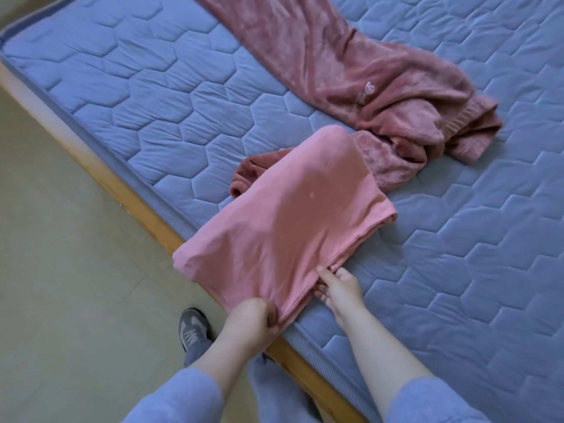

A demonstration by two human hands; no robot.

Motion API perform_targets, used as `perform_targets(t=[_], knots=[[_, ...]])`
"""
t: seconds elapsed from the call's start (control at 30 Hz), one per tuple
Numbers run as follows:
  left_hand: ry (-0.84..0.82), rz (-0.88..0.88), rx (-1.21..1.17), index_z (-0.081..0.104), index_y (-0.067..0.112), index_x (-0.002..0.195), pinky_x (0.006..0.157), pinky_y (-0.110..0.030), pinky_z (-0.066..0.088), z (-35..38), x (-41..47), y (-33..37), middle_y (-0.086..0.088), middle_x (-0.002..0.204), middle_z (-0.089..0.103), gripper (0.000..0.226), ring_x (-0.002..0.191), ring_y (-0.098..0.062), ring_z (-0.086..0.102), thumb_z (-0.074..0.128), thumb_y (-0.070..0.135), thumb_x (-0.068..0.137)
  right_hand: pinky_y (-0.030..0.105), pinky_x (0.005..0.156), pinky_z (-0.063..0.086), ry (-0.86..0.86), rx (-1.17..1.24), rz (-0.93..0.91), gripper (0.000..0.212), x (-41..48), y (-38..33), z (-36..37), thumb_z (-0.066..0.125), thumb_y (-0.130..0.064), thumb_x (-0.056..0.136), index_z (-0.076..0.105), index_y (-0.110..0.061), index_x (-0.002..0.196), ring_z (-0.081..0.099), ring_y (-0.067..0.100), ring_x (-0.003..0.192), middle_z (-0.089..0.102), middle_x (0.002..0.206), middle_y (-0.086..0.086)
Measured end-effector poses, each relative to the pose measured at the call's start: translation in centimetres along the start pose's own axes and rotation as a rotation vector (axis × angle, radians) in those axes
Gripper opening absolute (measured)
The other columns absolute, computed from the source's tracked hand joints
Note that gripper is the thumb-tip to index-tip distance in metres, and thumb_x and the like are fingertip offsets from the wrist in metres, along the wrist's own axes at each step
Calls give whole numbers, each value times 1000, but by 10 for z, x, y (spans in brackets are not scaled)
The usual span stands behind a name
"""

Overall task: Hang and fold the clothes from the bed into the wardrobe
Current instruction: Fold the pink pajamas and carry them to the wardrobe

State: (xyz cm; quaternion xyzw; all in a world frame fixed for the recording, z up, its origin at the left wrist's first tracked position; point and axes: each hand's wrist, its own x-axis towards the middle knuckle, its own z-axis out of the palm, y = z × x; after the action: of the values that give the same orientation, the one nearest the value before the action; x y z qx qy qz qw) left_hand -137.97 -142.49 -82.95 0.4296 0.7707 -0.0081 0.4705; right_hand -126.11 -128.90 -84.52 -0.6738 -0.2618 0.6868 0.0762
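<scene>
A light pink garment (pixel 290 215), folded into a rough rectangle, lies at the near edge of the blue quilted mattress (pixel 152 102), one corner hanging past the edge. My left hand (pixel 253 322) pinches its near corner. My right hand (pixel 338 285) grips the near hem a little to the right, fingers tucked under the cloth. A darker pink fleecy garment (pixel 351 74) lies spread and crumpled further back on the bed, partly under the light pink one.
The wooden bed frame (pixel 134 203) runs diagonally along the mattress edge. Beige floor (pixel 61 270) lies to the left. My grey shoe (pixel 193 328) and grey trouser legs stand beside the frame. No wardrobe is in view.
</scene>
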Motion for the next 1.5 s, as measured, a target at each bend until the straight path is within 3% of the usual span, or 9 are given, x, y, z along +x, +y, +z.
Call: perform_targets(t=[0.27, 0.43, 0.53, 0.67, 0.8, 0.93, 1.1, 1.3, 1.5], knots=[[-131, 78, -112, 65, 23, 82, 69, -28, 47, -22, -12, -14, 9, 77, 65, 15, 75, -11, 60, 70, 37, 80, 30, 65, 52, 171, -187, -12, 14, -11, 4, -2, 62, -23, 94, 58, -13, 85, 60, 14, 68, 64, 78, 5], [326, 137, -167, 58, 27, 73, 59, -24, 42, -57, -16, -13, 10, 68, 57, 16, 67, -4, 52, 65, 35, 85, 41, 82, 55, 206, -186, 34, 18, -24, 1, -3, 66, -28, 90, 57, -13, 88, 57, 19, 71, 61, 75, 5], [414, 195, -52, 52, 24, 73, 57, -23, 36, -87, -6, -7, 10, 70, 52, 20, 67, -7, 48, 63, 34, 86, 37, 69, 51, 185, -143, 39, 16, -33, -2, -5, 65, -24, 91, 57, -10, 89, 51, 18, 62, 55, 68, 4], [490, 173, -52, 56, 22, 85, 63, -31, 39, -129, 13, 13, 8, 81, 56, 12, 76, -14, 52, 60, 32, 88, 41, 85, 55, 160, -124, 27, 16, -48, -13, -10, 62, -21, 93, 56, -15, 79, 59, 19, 77, 61, 78, 5], [466, 220, -68, 62, 14, 104, 77, -38, 46, -159, 27, 27, -4, 97, 58, 17, 89, -25, 58, 59, 18, 88, 27, 64, 48, 191, -55, -23, 15, -54, -25, -11, 60, -17, 93, 58, -15, 78, 57, 15, 70, 61, 77, 5], [457, 173, -73, 61, 9, 112, 88, -43, 47, -177, 42, 27, -10, 112, 57, 27, 100, -30, 58, 61, 23, 89, 36, 78, 53, 297, -49, -24, 8, -51, -25, -5, 64, -21, 89, 62, -17, 82, 61, 16, 74, 67, 79, 3], [261, 132, -58, 50, 12, 125, 95, -42, 44, -190, 62, 9, -8, 123, 47, 47, 113, -27, 50, 68, 30, 85, 29, 66, 47, 445, -51, -50, 18, -48, -22, 4, 68, -27, 86, 67, -12, 95, 57, 16, 67, 62, 72, -1], [146, 129, 40, 50, 12, 116, 76, -34, 42, -196, 88, -4, -4, 112, 56, 49, 94, -20, 52, 70, 43, 82, 28, 89, 44, 486, -14, -57, 45, -43, -11, 22, 70, -29, 85, 57, -9, 123, 57, 19, 102, 61, 123, 8], [125, 119, 93, 48, 15, 108, 70, -33, 40, -191, 106, -7, 0, 101, 55, 49, 88, -19, 50, 69, 50, 81, 38, 109, 38, 485, 0, -21, 79, -26, -8, 35, 74, -33, 83, 36, -1, 144, 51, 27, 127, 50, 140, 14]])
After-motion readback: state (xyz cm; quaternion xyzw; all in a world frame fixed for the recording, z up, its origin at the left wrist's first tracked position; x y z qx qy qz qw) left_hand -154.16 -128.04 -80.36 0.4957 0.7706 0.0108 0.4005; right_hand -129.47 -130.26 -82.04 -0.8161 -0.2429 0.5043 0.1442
